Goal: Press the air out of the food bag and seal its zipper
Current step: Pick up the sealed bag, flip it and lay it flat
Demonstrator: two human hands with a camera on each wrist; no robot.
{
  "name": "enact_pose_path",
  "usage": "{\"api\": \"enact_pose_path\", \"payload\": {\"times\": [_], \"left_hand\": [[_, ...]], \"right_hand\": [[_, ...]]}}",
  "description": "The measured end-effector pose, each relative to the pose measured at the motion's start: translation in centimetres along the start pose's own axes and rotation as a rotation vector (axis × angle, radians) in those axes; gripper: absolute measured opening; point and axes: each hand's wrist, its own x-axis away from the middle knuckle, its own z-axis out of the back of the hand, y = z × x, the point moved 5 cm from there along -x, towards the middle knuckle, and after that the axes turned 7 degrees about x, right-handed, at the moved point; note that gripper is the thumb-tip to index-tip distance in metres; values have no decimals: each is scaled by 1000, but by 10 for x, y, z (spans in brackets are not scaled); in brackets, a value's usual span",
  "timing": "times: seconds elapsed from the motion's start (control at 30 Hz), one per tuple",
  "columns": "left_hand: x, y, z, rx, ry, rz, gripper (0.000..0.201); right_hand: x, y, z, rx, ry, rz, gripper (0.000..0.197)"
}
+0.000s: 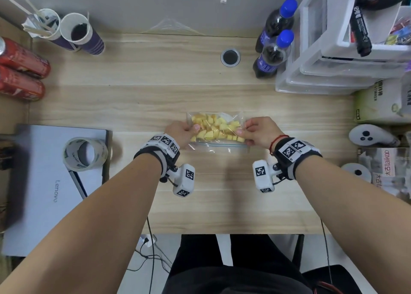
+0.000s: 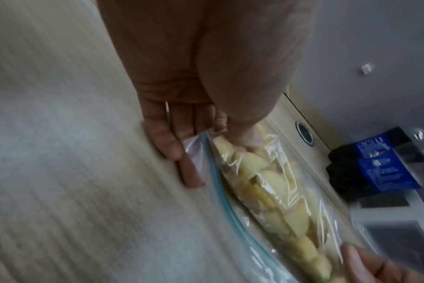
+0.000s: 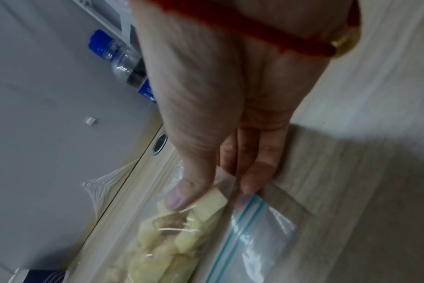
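Note:
A clear zip food bag [image 1: 216, 127] of yellow fruit chunks lies flat mid-table, its blue zipper strip [image 1: 220, 145] along the near edge. My left hand [image 1: 190, 130] pinches the bag's left end, and in the left wrist view its thumb [image 2: 240, 134] lies on top of the bag [image 2: 274, 195] with fingers [image 2: 167, 141] below, beside the zipper [image 2: 222, 187]. At the right end my right hand [image 1: 242, 132] pinches too; its thumb [image 3: 179, 195] presses a chunk through the film, fingers [image 3: 253, 178] by the zipper [image 3: 240, 229]. Whether the zipper is sealed cannot be told.
A closed laptop [image 1: 51, 182] with a tape roll [image 1: 85, 154] lies left. Paper cups [image 1: 80, 34] and red cans [image 1: 20, 71] stand back left. Two cola bottles [image 1: 274, 48], plastic drawers [image 1: 333, 53] and a controller [image 1: 369, 135] crowd the right. A cable hole [image 1: 230, 57] is behind the bag.

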Motion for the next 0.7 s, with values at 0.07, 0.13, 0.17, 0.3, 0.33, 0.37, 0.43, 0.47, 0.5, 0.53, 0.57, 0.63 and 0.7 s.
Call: {"api": "enact_pose_path", "payload": {"times": [0.07, 0.13, 0.17, 0.3, 0.33, 0.37, 0.43, 0.47, 0.5, 0.53, 0.57, 0.63, 0.7], "left_hand": [[0, -1, -4, 155, -46, 14, 70], [2, 3, -7, 233, -60, 25, 67], [2, 4, -8, 278, -50, 31, 53], [5, 8, -9, 183, -47, 88, 47], [5, 7, -8, 150, -61, 102, 52], [6, 6, -8, 148, -80, 110, 54], [8, 6, -8, 103, -120, 110, 53], [10, 7, -8, 90, -114, 100, 49], [9, 8, -8, 114, -88, 76, 43], [9, 8, -8, 164, -71, 71, 37], [9, 8, -9, 187, -58, 64, 34], [12, 8, -9, 197, -65, 75, 33], [11, 2, -8, 197, -115, 87, 39]], "right_hand": [[1, -3, 1, 6, -27, 15, 41], [0, -5, 4, 20, 21, 23, 48], [-4, -3, 6, 35, 63, 19, 50], [-6, -5, 11, 141, 228, 47, 33], [-5, -7, 11, 205, 238, 71, 33], [-4, -9, 10, 281, 227, 97, 34], [0, -10, 9, 388, 187, 142, 37], [1, -10, 9, 403, 163, 155, 39], [2, -9, 9, 399, 143, 165, 42], [3, -9, 9, 388, 134, 173, 44], [3, -8, 9, 377, 134, 174, 45], [3, -7, 8, 363, 155, 176, 46], [2, -5, 9, 346, 170, 174, 47]]}}
